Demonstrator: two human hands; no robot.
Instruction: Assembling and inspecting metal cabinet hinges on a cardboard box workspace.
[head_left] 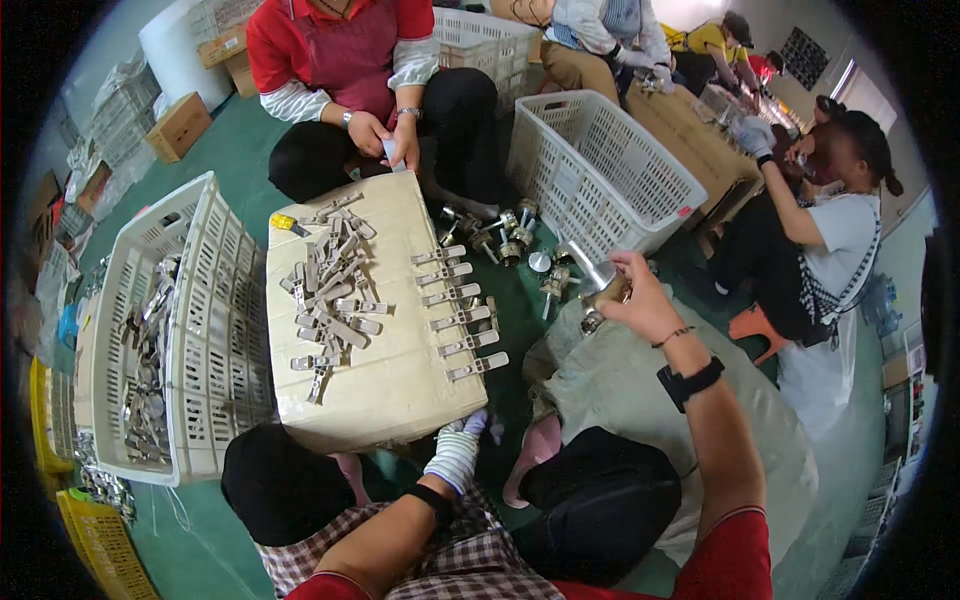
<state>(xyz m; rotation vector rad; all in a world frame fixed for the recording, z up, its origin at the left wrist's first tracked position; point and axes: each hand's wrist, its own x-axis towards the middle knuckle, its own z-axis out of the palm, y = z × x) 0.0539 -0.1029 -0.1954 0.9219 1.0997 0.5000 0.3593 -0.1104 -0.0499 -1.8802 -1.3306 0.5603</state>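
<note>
A cardboard box (pixel 385 385) stands on the green floor (pixel 225 150) between white crates (pixel 210 330). Metal latches (pixel 330 290) lie across its top, a row along its right edge. The gloved left hand (pixel 458 452) rests at its near corner, fingers loosely curled, grasping nothing. The right hand (pixel 640 295) clenches a metal knob (pixel 598 280) beyond the box's right edge.

Assembly workshop: metal latches (pixel 335 290), crates (pixel 600 170).

Even daylight, window glare upper right, soft shadows, strong fisheye bend, black vignette corners
</note>
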